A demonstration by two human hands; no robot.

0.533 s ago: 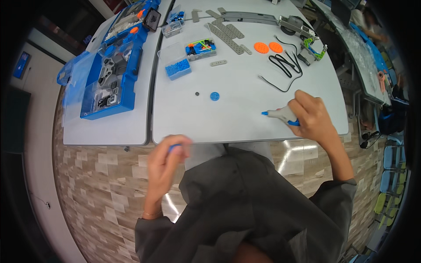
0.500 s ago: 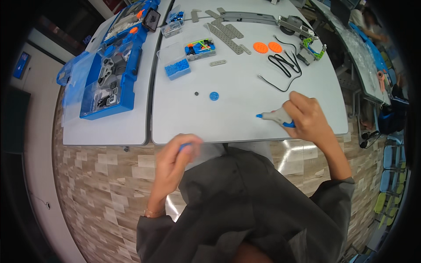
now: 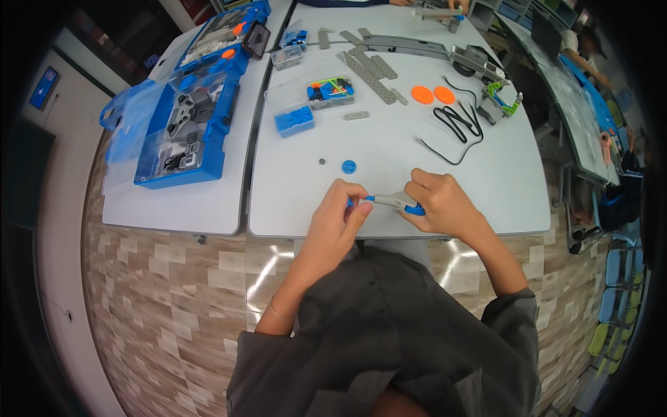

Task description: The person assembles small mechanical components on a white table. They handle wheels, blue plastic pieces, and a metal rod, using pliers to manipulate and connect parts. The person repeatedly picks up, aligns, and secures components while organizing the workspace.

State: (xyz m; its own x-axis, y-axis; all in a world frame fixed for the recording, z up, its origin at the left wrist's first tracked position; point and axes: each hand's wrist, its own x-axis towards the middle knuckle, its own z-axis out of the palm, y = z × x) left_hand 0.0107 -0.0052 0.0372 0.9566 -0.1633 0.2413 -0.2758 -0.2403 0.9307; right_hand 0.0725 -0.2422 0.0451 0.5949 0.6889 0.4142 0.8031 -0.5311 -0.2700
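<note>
My right hand (image 3: 434,201) is closed round a grey-and-blue pin tool (image 3: 389,201) whose narrow nose points left, with a small blue tip at its end. Between the thumb and fingers of my left hand (image 3: 340,215) is a small blue plastic piece (image 3: 350,203), mostly covered by the fingers. The tool's tip meets or nearly meets the left fingertips; whether it touches the blue piece I cannot tell. Just beyond my hands lie a round blue disc (image 3: 349,167) and a tiny dark grey piece (image 3: 322,161) on the white table (image 3: 292,201).
Farther back are a box of blue pins (image 3: 294,122), a box of coloured parts (image 3: 331,92), grey perforated plates (image 3: 372,76), two orange gears (image 3: 422,94), black cable (image 3: 455,125) and a wheeled build (image 3: 479,64). Blue cases (image 3: 215,149) stand left. Another person's hand shows at the far edge.
My left hand has risen from the table's front edge to over the table, and my right hand has brought the pin tool leftward to meet it. A person's arms now show at the far side.
</note>
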